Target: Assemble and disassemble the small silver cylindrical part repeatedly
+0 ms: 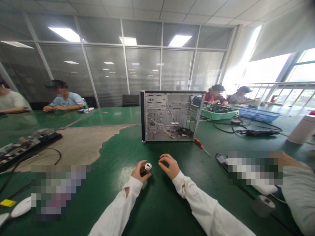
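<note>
My left hand (140, 172) has its fingers and thumb around a small silver metal cylinder (148, 168) with a dark spot in its top, low over the green table. Just to the right, my right hand (171, 166) is curved with nothing in it, its thumb and fingers apart. Beyond both hands stands an open computer case (172, 116), side panel off, with cables and a black fan (185, 131) inside. By the case's lower right corner lies an orange-handled screwdriver (202, 146).
A second metal cylinder (263, 206) stands at the right, near another person's sleeve (296, 196). Power strips (27, 147) lie at the left. Green (219, 114) and blue baskets (259, 114), plus black cables (225, 131), sit at the right back. Several people sit around the table.
</note>
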Demonstrator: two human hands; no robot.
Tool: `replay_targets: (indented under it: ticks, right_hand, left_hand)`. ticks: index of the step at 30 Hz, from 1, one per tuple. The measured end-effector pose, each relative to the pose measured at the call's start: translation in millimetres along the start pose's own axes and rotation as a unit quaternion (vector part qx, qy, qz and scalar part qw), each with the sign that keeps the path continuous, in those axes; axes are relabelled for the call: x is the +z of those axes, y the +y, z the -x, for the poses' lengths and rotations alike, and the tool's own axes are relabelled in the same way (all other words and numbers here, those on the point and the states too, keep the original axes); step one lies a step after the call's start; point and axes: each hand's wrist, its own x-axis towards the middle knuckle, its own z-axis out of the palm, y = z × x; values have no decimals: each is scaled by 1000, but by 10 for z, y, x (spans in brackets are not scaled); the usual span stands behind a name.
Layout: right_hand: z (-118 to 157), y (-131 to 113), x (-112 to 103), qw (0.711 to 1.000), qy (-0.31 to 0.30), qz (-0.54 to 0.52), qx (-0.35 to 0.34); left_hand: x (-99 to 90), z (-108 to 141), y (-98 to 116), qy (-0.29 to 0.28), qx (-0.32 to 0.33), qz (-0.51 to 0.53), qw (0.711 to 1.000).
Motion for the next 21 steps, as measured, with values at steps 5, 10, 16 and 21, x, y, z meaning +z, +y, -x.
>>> replay_targets:
  ticks: [5, 10, 16, 21]
  right_hand:
    - [243, 287, -107, 998, -57, 5, 34]
    - [292, 401, -204, 992, -46, -70, 93]
    - [187, 754, -285, 959, 58, -177, 215]
    - [177, 829, -279, 935, 88, -221, 263]
  left_hand:
    - [-7, -10, 2, -3, 3, -12, 1000]
    - [-35, -18, -18, -44, 21, -12, 999]
    - [-45, -81, -99, -21, -21, 81, 996]
    - [-47, -116, -117, 29, -59, 136, 989]
